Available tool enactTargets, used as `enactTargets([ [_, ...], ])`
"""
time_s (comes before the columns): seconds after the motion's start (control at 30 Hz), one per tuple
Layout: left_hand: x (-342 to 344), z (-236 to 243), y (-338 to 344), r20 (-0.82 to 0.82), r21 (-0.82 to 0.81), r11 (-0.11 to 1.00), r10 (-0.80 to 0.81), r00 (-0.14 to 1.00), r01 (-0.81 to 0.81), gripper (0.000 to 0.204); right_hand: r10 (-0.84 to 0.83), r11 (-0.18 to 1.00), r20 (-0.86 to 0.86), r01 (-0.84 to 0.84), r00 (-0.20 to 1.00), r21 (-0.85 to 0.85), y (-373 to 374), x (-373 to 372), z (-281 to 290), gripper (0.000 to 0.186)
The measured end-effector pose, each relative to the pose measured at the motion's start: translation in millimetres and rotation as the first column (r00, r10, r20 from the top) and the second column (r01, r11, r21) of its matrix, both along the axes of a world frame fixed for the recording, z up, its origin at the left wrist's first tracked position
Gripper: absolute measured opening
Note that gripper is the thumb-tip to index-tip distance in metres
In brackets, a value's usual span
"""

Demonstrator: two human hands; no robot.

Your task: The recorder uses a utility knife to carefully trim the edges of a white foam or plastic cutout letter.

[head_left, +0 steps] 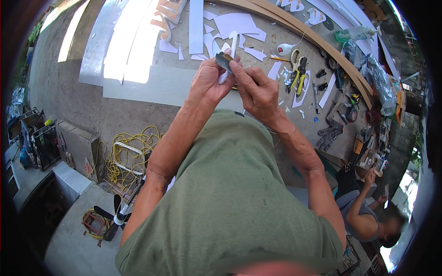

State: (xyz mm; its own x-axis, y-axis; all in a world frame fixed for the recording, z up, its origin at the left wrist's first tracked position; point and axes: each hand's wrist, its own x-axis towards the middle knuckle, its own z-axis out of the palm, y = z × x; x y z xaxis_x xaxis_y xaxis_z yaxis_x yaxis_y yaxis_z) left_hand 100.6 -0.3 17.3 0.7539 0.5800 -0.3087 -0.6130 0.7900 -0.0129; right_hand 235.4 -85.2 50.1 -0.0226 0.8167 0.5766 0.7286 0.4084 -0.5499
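Note:
My left hand point(207, 80) is closed round a narrow white curved piece point(233, 40), held upright over the near edge of the work table. My right hand point(255, 89) pinches a small flat dark metal tool with a brassy edge point(223, 62), pressed against the white piece beside my left fingers. White cut scraps point(235, 25) lie just beyond my hands. To the right are yellow-handled snips point(299, 83), beige-handled scissors point(293, 60), a pencil point(278, 59) and a white glue bottle point(285, 49).
Long brown strips point(343, 60) curve along the table's far right, near a plastic bottle point(352, 34) and a grey glove point(329, 135). Below left are a tangled yellow cord point(124, 142) and a black fan point(117, 221). A co-worker point(361, 211) works at lower right.

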Motion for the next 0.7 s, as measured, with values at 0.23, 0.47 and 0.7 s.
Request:
enactTargets([
  [0.23, 2, 5, 0, -0.171, -0.160, 0.983, 0.058, 0.984, -0.086, 0.011, -0.006, 1.000, -0.043, 0.006, 0.999, 0.005, 0, -5, 0, 0.056],
  [0.47, -5, 28, -13, -0.365, 0.348, 0.936, 0.090, 0.927, 0.046, 0.020, -0.133, 0.990, -0.309, 0.113, 0.942, -0.080, 25, 24, -3, 0.037],
  [0.7, -1, 29, -17, -0.496, 0.661, 0.726, 0.234, 0.836, 0.189, 0.021, -0.175, 0.967, -0.910, -0.108, 0.375, -0.231, 12, 8, 18, 0.050],
])
